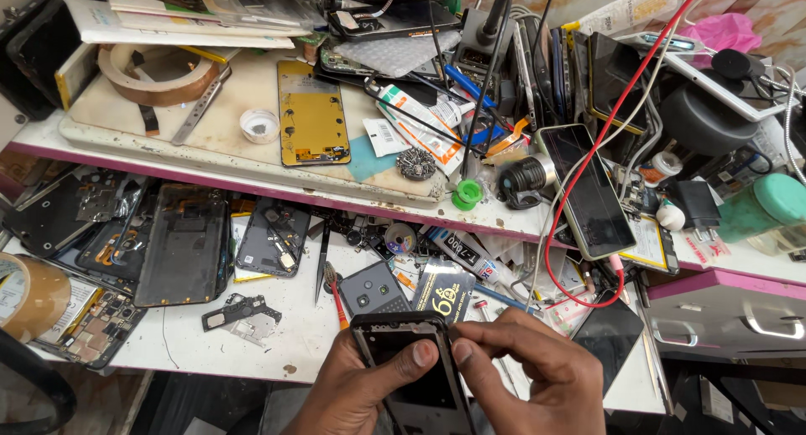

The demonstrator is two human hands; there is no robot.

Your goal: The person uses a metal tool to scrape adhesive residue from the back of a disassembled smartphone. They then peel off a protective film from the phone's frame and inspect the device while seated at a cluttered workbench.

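At the bottom middle of the head view both my hands hold a black phone frame (417,361) over the front edge of the white bench. My left hand (357,390) grips its left side from below, thumb lying across the dark inner panel. My right hand (537,374) pinches the frame's right edge with thumb and fingers. Just beyond the frame lie a small dark camera module plate (374,289) and a black card with gold print (444,292).
Opened phone backs (184,246) and loose boards cover the left of the bench (294,334), with tweezers (322,263) and a screwdriver (337,301). A raised shelf (252,170) holds a yellow phone panel (312,113), glue tubes, a tape roll (155,72), a leaning phone (586,190) and a red cable (579,233).
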